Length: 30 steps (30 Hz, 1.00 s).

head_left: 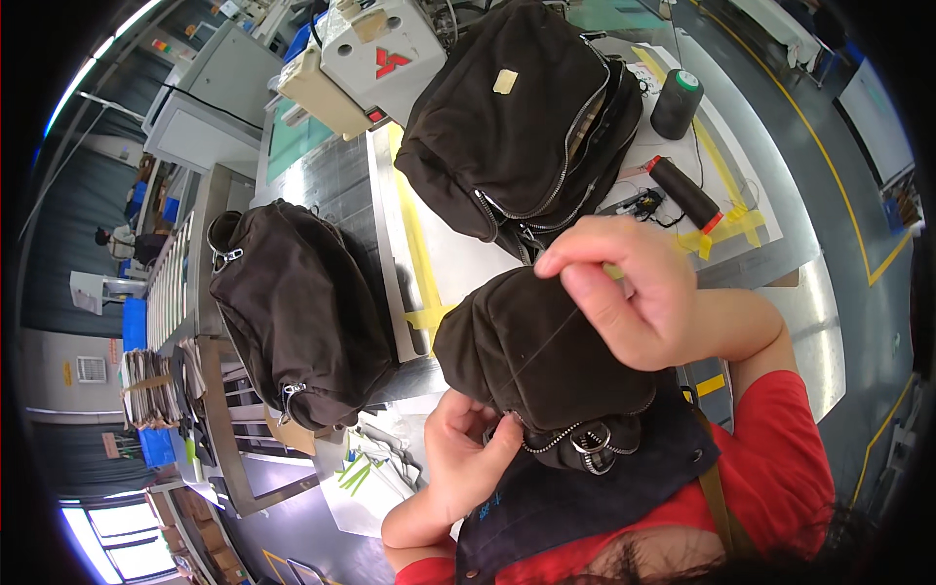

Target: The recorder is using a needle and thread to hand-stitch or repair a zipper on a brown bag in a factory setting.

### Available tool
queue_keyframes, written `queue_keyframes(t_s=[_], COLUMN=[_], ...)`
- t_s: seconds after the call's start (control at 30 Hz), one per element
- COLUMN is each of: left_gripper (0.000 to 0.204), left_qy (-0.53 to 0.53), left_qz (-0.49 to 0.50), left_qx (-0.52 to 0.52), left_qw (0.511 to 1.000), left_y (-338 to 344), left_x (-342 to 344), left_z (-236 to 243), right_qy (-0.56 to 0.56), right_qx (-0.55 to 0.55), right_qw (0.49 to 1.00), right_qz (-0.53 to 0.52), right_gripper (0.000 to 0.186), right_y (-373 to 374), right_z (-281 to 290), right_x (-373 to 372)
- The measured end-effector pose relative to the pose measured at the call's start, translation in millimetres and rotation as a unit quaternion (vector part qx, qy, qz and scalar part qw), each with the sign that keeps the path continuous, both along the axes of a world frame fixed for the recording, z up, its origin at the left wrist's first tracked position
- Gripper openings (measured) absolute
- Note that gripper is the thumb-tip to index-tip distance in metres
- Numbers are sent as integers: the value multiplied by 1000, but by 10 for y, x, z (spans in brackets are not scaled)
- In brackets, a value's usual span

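Observation:
A small dark brown bag (541,341) lies against my dark apron (585,487), its zipper (546,444) curving along the near edge with a metal ring beside it. My left hand (468,448) grips this bag at its near left edge, thumb and fingers pinching the fabric by the zipper. Above the bag's right side, my right hand (629,292) is raised with thumb and forefinger pinched together. A fine thread (541,356) runs from near my left fingertips up toward that pinch. Whether a needle is between those fingers cannot be made out.
Beyond the bag, a large dark backpack (507,107) with open zippers rests on the table (429,263). Another dark bag (297,312) lies to the left. At right stand a thread cone (678,102) and a lying spool (684,195). A sewing machine (385,58) is at the back.

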<state>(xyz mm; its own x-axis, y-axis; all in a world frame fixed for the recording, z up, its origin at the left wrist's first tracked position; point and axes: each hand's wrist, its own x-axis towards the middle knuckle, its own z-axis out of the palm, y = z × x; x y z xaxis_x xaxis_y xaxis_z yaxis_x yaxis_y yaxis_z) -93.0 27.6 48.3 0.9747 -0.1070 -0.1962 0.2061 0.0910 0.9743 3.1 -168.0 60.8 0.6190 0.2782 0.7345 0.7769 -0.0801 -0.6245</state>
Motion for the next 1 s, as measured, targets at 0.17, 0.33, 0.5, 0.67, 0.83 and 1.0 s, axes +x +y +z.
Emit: queue_keyframes(t_s=[0.17, 0.33, 0.5, 0.67, 0.83, 1.0], left_gripper=[29, 27, 25, 30, 36, 41], left_qy=[-5, -20, -18, -33, -32, -75], left_qz=[-19, -34, -63, -59, -53, -37], left_qx=[11, 32, 51, -14, -43, -74], left_qw=[1000, 999, 997, 998, 997, 994], left_y=[-19, -22, 3, -13, -73, -107], left_x=[16, 33, 99, 167, 175, 176], left_z=[-17, 4, 0, -94, -190, -246], right_qy=[16, -21, -28, -88, -23, 96], right_qx=[-24, -18, -23, -109, -77, -23], right_qw=[999, 998, 998, 990, 995, 991], right_qz=[-23, -50, -57, -2, 64, 87], right_gripper=[14, 14, 13, 17, 16, 11], right_y=[-78, -67, 37, 37, 67, 90], right_z=[81, 51, -12, -13, -116, -228], right_x=[32, 134, 310, 187, 73, -2])
